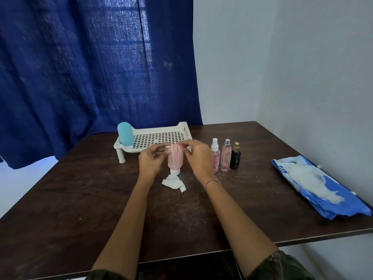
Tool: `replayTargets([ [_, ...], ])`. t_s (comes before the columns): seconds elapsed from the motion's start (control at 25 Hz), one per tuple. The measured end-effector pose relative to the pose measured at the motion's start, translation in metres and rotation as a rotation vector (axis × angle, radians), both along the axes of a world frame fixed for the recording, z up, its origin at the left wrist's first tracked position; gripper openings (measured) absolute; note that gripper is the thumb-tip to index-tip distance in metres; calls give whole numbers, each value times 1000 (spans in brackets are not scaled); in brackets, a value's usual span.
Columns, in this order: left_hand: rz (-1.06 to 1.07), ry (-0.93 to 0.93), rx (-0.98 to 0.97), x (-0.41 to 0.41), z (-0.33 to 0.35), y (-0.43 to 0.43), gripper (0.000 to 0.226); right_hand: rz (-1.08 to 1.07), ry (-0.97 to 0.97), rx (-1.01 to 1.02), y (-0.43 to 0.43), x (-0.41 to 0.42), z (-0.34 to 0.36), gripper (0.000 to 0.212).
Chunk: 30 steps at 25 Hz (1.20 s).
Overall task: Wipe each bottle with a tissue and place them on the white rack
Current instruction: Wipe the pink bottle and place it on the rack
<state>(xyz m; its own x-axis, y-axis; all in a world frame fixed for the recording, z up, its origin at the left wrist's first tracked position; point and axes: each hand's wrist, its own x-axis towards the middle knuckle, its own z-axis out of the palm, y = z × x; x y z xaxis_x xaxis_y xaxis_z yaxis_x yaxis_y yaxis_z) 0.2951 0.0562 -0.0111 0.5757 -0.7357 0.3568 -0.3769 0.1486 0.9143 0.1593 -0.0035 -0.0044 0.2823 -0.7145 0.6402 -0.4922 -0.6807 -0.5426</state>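
Observation:
A pink ribbed bottle [175, 158] stands upside down on its white cap, at the middle of the table. The cap rests on a crumpled white tissue [173, 182]. My right hand [196, 158] pinches the bottle's top end with its fingertips. My left hand [151, 159] hovers just left of the bottle, fingers loosely curled, with nothing visible in it. Behind them stands the white rack [161, 136], with a teal bottle [125, 133] in its left corner. Three small spray bottles stand in a row to the right: pink with a white cap [215, 156], pale pink [225, 156] and black [235, 157].
A blue tissue pack [323, 193] lies open at the table's right side, near the wall. A dark blue curtain [90, 67] hangs behind the table's far edge. The dark wooden table [80, 209] ends close to my body at the bottom.

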Motion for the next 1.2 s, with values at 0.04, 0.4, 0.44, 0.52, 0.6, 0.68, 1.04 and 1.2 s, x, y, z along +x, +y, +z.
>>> replayTargets([
  [0.04, -14, 38, -17, 3, -3, 2, 30, 20, -24, 14, -1, 3, -1, 26],
  [0.4, -117, 171, -113, 8, -15, 2, 26, 150, -341, 143, 8, -1, -22, 37],
  [0.44, -121, 160, -110, 9, -15, 1, 26, 169, -313, 132, 10, -4, -23, 25],
  [0.52, -126, 138, -116, 10, -14, -1, 27, 251, -126, 146, 11, -9, -26, 11],
  [0.6, -126, 125, -128, 10, -15, -1, 26, 337, 177, 200, 13, -10, -30, 22],
  [0.68, -115, 105, -129, 10, -16, 0, 25, 379, 414, 206, 12, -8, -33, 38],
  [1.04, -118, 71, -120, 9, -19, 2, 25, 467, 129, 277, 8, -14, -25, 26],
  [1.2, -158, 64, -136, 6, -16, 5, 25, 350, -296, 280, 2, -15, -19, 23],
])
